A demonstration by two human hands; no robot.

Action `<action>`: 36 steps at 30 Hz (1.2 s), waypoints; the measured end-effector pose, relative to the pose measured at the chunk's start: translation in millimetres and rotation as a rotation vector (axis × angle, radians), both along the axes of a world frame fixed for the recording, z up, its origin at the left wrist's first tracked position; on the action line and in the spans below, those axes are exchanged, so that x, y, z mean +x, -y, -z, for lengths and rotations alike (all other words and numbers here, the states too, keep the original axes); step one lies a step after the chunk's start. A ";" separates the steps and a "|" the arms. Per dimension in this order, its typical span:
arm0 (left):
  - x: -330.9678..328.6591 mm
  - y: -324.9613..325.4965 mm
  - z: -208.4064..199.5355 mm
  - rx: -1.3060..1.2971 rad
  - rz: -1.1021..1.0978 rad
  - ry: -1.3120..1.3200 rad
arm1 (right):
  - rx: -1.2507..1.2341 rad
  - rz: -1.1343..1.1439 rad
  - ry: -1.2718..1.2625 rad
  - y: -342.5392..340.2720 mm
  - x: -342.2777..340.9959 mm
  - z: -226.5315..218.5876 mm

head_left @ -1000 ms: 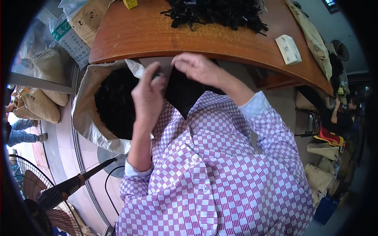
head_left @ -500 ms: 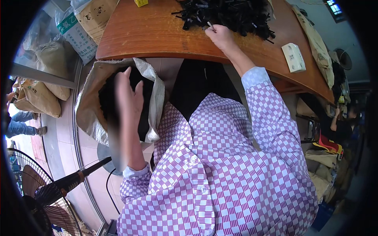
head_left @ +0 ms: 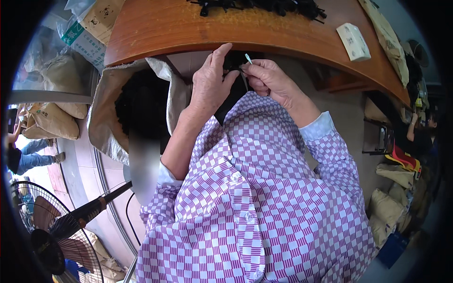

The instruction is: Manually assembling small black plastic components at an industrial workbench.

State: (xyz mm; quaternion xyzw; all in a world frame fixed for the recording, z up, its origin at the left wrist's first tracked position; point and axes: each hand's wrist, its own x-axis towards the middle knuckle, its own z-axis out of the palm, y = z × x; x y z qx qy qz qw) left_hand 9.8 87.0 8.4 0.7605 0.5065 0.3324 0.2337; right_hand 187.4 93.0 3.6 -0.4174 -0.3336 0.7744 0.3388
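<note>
My right hand (head_left: 271, 82) is closed in a pinch in front of the table edge, above my lap. From its fingers sticks up a thin pale stick-like tool (head_left: 248, 59); its exact kind is too small to make out. Close beside it, my left hand (head_left: 210, 80) is open, with its fingers stretched up and the thumb pointing at the right fingertips. Something dark lies between the two hands, but it blends into the black behind it. A pile of short black strips (head_left: 269, 5) lies on the wooden table (head_left: 226, 30).
An open white woven sack (head_left: 177, 92), holding a black mass (head_left: 141, 101), stands left of my lap. A white tissue pack (head_left: 354, 42) lies on the table's right. A floor fan (head_left: 49, 245) is at lower left. People are at work on both sides.
My left hand has moved from over the sack to the right, beside the other hand. My right hand has come back from the black pile to above my lap, still pinching the pale tool.
</note>
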 end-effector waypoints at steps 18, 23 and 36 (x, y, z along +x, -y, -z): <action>11.7 15.6 23.4 -0.509 0.056 0.600 | 0.589 0.083 0.287 31.9 -7.1 35.6; 7.5 17.6 28.0 -0.477 0.061 0.510 | 0.739 0.063 0.447 34.0 -10.9 33.3; 12.0 24.2 19.0 -0.232 -0.036 0.004 | 0.778 -0.007 0.712 32.1 -15.8 38.1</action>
